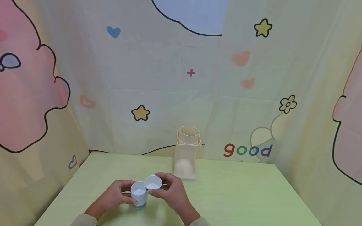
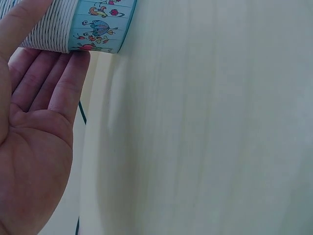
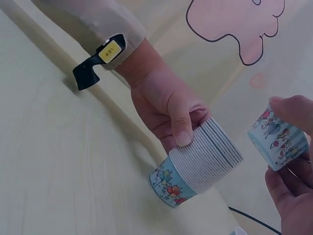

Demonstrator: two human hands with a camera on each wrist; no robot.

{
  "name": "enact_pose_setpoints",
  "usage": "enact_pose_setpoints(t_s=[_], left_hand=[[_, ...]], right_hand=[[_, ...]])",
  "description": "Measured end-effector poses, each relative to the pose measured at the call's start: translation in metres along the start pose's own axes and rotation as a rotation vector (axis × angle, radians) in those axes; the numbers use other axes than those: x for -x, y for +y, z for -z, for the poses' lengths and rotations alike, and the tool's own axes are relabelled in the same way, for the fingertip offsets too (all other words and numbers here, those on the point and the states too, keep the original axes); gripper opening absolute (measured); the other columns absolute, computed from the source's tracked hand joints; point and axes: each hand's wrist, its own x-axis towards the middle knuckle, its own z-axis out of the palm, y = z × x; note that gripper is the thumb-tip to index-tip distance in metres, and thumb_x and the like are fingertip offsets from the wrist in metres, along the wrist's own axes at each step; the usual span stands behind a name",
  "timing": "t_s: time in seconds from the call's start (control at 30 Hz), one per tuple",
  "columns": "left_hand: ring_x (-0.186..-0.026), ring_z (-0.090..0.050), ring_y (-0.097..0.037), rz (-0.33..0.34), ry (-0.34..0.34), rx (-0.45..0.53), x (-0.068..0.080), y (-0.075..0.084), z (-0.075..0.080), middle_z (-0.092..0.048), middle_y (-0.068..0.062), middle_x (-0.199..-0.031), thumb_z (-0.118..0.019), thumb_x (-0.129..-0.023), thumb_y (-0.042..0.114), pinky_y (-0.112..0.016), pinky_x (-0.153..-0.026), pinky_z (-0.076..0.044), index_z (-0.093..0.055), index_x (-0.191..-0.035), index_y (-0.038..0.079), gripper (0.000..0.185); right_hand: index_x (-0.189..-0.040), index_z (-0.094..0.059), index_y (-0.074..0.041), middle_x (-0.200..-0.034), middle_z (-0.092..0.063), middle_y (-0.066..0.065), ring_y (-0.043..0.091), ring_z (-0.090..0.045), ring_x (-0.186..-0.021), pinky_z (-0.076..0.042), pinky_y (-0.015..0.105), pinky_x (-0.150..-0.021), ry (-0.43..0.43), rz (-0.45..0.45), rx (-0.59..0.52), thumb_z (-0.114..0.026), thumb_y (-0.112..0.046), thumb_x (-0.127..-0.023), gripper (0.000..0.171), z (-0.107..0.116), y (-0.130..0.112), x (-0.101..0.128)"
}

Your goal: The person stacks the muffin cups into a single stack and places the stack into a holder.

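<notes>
My left hand (image 1: 114, 195) grips a nested stack of paper cups (image 1: 139, 197) by its side, thumb in front, rims up. In the right wrist view the stack (image 3: 205, 157) shows many white rims, and its lowest cup has a light blue wall with flower drawings. My right hand (image 1: 176, 192) pinches a single paper cup (image 1: 153, 181) of the same pattern between thumb and fingers. This cup (image 3: 279, 137) is apart from the stack in the right wrist view, a little above it. Both hands are over the front of the table.
Behind the hands, a beige stand with a round tube (image 1: 185, 161) on top rises from the pale green table (image 1: 240, 191). A curtain (image 1: 169, 62) printed with hearts and stars hangs behind and at both sides. A black clip with a yellow label (image 3: 110, 51) sits on the left sleeve.
</notes>
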Motion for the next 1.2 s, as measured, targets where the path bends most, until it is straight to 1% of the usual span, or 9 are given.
enact_pose_setpoints(t_s=[0.17,0.43,0.57,0.63,0.73,0.83,1.1,1.2], left_hand=[[-0.117,-0.068,-0.031,0.002,0.006,0.008,0.0,-0.001,0.0,-0.069,-0.016,-0.129,-0.092,-0.077,0.024,-0.031,-0.094,-0.06,-0.065,-0.131,0.0,0.065],[-0.114,-0.069,-0.028,-0.038,-0.01,0.044,0.0,-0.002,-0.001,-0.069,-0.019,-0.128,-0.091,-0.078,0.019,-0.03,-0.093,-0.061,-0.064,-0.131,-0.005,0.064],[-0.114,-0.069,-0.028,-0.031,-0.013,0.066,0.001,-0.001,0.0,-0.069,-0.019,-0.127,-0.091,-0.078,0.016,-0.03,-0.092,-0.061,-0.064,-0.13,-0.005,0.063],[-0.114,-0.07,-0.028,-0.028,-0.013,0.07,0.0,-0.001,0.0,-0.069,-0.018,-0.127,-0.09,-0.078,0.015,-0.03,-0.092,-0.061,-0.064,-0.13,-0.005,0.062],[-0.115,-0.069,-0.029,-0.029,-0.015,0.067,0.0,-0.001,0.0,-0.069,-0.019,-0.128,-0.09,-0.078,0.013,-0.031,-0.093,-0.061,-0.064,-0.13,-0.005,0.061],[-0.117,-0.068,-0.031,-0.033,-0.016,0.059,0.001,-0.001,0.0,-0.069,-0.02,-0.129,-0.089,-0.079,0.012,-0.031,-0.094,-0.061,-0.064,-0.131,-0.005,0.061],[-0.118,-0.067,-0.032,-0.008,-0.015,0.063,0.0,0.001,0.0,-0.068,-0.019,-0.132,-0.089,-0.079,0.013,-0.032,-0.094,-0.061,-0.062,-0.134,-0.005,0.064],[-0.119,-0.067,-0.032,-0.008,-0.017,0.066,0.0,0.001,0.0,-0.068,-0.019,-0.131,-0.089,-0.079,0.013,-0.032,-0.095,-0.06,-0.063,-0.133,-0.005,0.063]], right_hand=[[-0.128,-0.064,0.005,-0.119,-0.073,0.015,0.018,-0.07,-0.106,-0.059,0.021,-0.092,-0.008,0.007,0.013,-0.09,-0.01,-0.078,0.058,-0.01,-0.001,-0.004],[-0.127,-0.067,0.0,-0.118,-0.073,0.014,0.019,-0.071,-0.105,-0.06,0.026,-0.093,-0.014,0.005,0.033,-0.088,-0.009,-0.079,0.053,-0.021,-0.002,-0.01],[-0.127,-0.067,0.001,-0.117,-0.074,0.014,0.018,-0.072,-0.104,-0.06,0.029,-0.093,-0.019,0.01,0.046,-0.088,-0.008,-0.079,0.053,-0.025,-0.003,-0.013],[-0.126,-0.067,0.001,-0.116,-0.074,0.013,0.018,-0.072,-0.103,-0.06,0.028,-0.093,-0.021,0.015,0.054,-0.088,-0.008,-0.079,0.053,-0.028,-0.003,-0.014],[-0.126,-0.068,0.001,-0.115,-0.074,0.013,0.017,-0.072,-0.102,-0.059,0.022,-0.091,-0.024,0.026,0.069,-0.088,-0.008,-0.078,0.052,-0.031,-0.002,-0.016],[-0.125,-0.069,-0.001,-0.115,-0.075,0.011,0.015,-0.072,-0.103,-0.058,0.018,-0.09,-0.023,0.026,0.076,-0.089,-0.009,-0.078,0.051,-0.034,-0.001,-0.016],[-0.125,-0.069,-0.004,-0.117,-0.074,0.006,0.015,-0.07,-0.109,-0.056,0.02,-0.094,-0.025,0.017,0.118,-0.089,-0.013,-0.079,0.052,-0.037,0.0,-0.019],[-0.126,-0.068,-0.004,-0.117,-0.074,0.005,0.015,-0.07,-0.109,-0.057,0.023,-0.095,-0.022,0.012,0.132,-0.089,-0.014,-0.079,0.053,-0.037,0.002,-0.019]])
